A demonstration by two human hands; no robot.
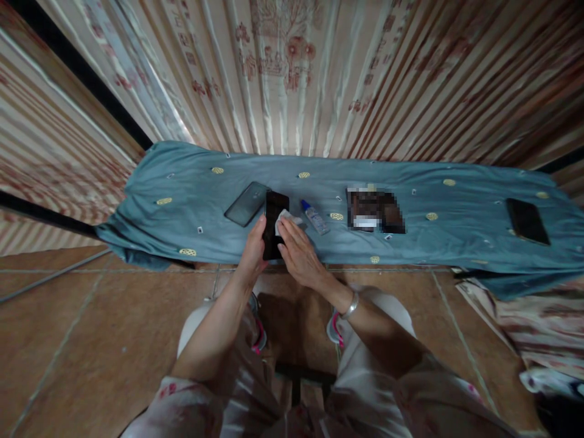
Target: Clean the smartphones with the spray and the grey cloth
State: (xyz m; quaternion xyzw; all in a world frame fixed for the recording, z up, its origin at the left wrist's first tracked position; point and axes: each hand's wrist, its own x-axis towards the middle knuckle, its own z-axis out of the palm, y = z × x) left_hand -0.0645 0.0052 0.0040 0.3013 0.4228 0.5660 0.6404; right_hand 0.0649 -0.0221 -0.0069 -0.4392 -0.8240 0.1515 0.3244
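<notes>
A black smartphone (274, 204) is gripped along its left edge by my left hand (253, 246), its dark screen facing up. Against that screen my right hand (298, 249) presses a crumpled white wipe (283, 218) under its fingertips. Just left of the phone a clear phone case (246, 204) lies tilted on the cloth. A small bottle with a blue cap (314, 217) rests on its side to the right of my right hand.
A blue-green patterned cloth (201, 201) covers the narrow bench. On it lie a pixelated dark item (374, 210) right of the bottle and another dark phone (528, 220) at the far right. Patterned curtains (292, 73) hang behind; below is a tiled floor (82, 328).
</notes>
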